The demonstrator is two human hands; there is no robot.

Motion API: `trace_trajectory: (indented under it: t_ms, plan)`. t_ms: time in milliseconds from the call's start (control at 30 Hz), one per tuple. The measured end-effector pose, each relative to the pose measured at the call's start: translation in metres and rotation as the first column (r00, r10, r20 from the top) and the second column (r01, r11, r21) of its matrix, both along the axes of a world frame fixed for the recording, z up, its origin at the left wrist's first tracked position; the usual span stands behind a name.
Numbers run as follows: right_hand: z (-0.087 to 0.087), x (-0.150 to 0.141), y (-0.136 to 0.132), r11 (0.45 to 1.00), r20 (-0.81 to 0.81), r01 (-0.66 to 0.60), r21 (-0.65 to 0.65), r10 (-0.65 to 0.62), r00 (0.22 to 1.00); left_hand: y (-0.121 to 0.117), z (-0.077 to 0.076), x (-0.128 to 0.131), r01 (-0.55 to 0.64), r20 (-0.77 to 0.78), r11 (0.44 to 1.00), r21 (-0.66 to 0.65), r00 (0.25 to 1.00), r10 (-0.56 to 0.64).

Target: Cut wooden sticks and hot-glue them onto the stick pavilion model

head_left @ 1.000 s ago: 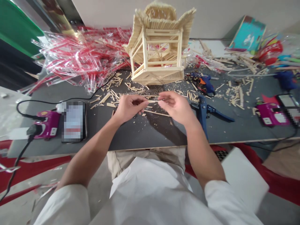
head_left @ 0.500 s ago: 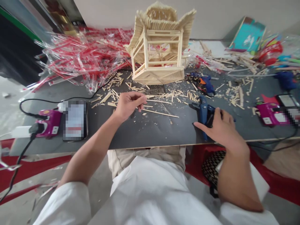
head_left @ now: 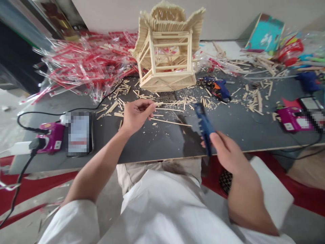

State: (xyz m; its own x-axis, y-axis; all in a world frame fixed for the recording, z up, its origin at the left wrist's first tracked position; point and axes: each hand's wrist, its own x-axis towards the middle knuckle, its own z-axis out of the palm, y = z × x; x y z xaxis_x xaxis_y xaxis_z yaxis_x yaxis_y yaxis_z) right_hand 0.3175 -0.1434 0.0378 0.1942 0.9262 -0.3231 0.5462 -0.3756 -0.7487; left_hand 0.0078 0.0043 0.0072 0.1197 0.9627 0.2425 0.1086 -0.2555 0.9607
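Note:
My left hand (head_left: 139, 114) is closed in a pinch above the table, its fingertips beside several thin wooden sticks. Whatever lies between them is hidden or too small to make out. A long thin stick (head_left: 175, 122) lies just right of these fingers. My right hand (head_left: 225, 149) is wrapped round blue pliers (head_left: 205, 123), which look like wire strippers. The tool is raised over the front of the table, its head pointing away from me and its shadow falling to the left. Behind both hands stands a small house model (head_left: 171, 73) built of pale sticks.
Red-and-clear plastic wrappers (head_left: 86, 64) are heaped at the back left. A phone (head_left: 79, 134) and a purple power socket (head_left: 52, 137) lie on the left. A blue glue gun (head_left: 219, 88) lies right of the model, among stick offcuts. Another purple socket (head_left: 291, 118) sits far right.
My right hand has picked the blue pliers up off the table and brought them to the left. My left hand keeps its pinch in nearly the same place. The view has shifted slightly.

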Motion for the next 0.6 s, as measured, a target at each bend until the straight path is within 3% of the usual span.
trace_trajectory:
  t_ms: [100, 267, 600]
  plan:
    - [0.0, -0.043, 0.003, 0.99, -0.262, -0.136, -0.027, 0.124, 0.957, -0.002, 0.001, 0.002, -0.041, -0.051, 0.998, 0.055, 0.998, 0.044]
    - [-0.001, -0.087, 0.022, 0.991, -0.417, -0.133, 0.02, 0.129, 0.9, -0.003, 0.003, 0.002, -0.072, -0.066, 0.993, 0.093, 0.995, 0.079]
    - [0.003, -0.106, 0.039, 0.987, -0.417, -0.153, 0.047, 0.159, 0.895, -0.008, 0.005, 0.005, 0.016, -0.207, 0.992, 0.129, 0.978, 0.011]
